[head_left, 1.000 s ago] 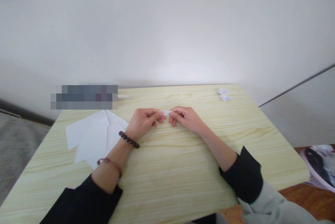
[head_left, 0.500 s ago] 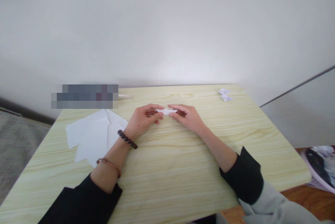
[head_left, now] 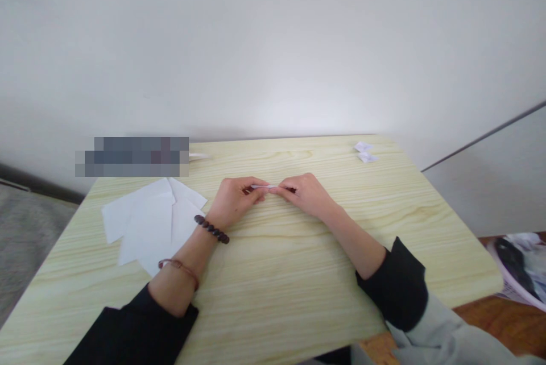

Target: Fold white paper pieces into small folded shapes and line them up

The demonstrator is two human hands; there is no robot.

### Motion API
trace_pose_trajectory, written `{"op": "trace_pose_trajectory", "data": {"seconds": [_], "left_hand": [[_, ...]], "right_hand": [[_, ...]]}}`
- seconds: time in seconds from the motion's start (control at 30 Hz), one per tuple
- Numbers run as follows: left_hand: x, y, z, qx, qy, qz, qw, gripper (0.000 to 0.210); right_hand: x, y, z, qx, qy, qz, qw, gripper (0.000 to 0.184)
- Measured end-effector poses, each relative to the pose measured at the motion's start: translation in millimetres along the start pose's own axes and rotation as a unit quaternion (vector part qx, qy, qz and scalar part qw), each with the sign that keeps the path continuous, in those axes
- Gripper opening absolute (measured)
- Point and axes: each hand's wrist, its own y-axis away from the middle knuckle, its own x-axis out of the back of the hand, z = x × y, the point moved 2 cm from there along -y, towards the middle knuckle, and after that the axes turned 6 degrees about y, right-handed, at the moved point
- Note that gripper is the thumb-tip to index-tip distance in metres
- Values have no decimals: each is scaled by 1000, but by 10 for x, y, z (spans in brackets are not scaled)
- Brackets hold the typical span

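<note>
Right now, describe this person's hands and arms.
The left hand is ungloved, with a dark beaded bracelet at the wrist, a thin reddish bangle farther up and a black sleeve. The right hand, also ungloved, shows no wristwear; its black cuff meets a pale grey sleeve.

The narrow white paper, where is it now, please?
In the head view, the narrow white paper is near the middle, pinched by the left hand and the right hand, right of the loose white sheets.
</note>
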Motion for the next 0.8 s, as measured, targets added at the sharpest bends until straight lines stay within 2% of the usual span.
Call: {"op": "trace_pose_trajectory", "data": {"seconds": [0.2, 0.43, 0.57, 0.8], "left_hand": [[12, -13, -9, 48, 51, 23, 997, 33], [45, -42, -55, 79, 162, -48, 982, 36], [36, -37, -56, 69, 165, -55, 982, 38], [31, -35, -10, 51, 125, -16, 991, 32]], "right_hand": [[36, -7, -4, -23, -37, -10, 999, 48], [34, 5, 0, -33, -167, -69, 983, 33], [34, 3, 13, -21, -195, -76, 978, 29], [1, 3, -14, -28, -178, -33, 983, 26]]}}
